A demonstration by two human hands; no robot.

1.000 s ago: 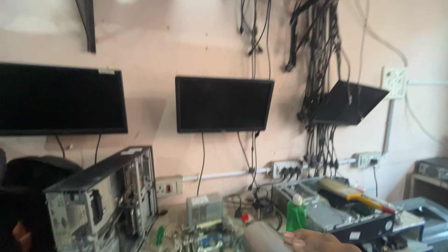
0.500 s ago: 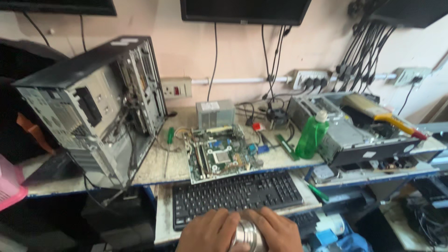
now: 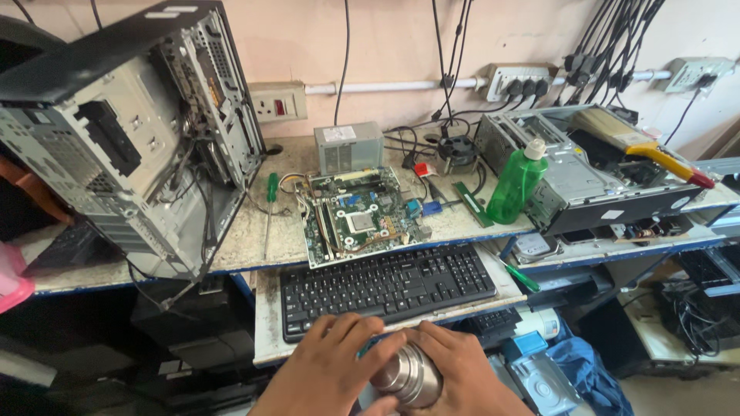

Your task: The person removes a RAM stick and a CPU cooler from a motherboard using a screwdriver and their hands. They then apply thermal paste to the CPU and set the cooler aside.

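**Shiny metal cylinder held in 2 hands, low over the keyboard tray**

Both hands meet at the bottom edge of the view. Left hand point(image 3: 327, 370) lies over the top and left side of a small polished metal cylinder point(image 3: 408, 375), fingers spread across it. Right hand point(image 3: 462, 377) cups it from the right, fingers curled round the body. So: both hands closed on the cylinder, not pinching, more a 2-sided wrap. What it is exactly, I cannot tell; only the rounded steel-coloured end shows.

Handling, as a judgement:
- Rigid, will not give under squeeze.
- Smooth mirror finish, so likely slippery; palm wrap beats fingertips.
- Looks dense for its size, probably not light.
- Best hold: round the barrel, 1 hand each side, as it is now.

Position: just in front of the black keyboard point(image 3: 385, 285), which sits on a pull-out shelf below the bench. Behind that, a bare motherboard point(image 3: 358, 216) lies flat on the bench point(image 3: 254, 239). An open tower case point(image 3: 131, 131) stands left, a green bottle point(image 3: 515, 185) right, beside an open desktop chassis point(image 3: 586, 177).
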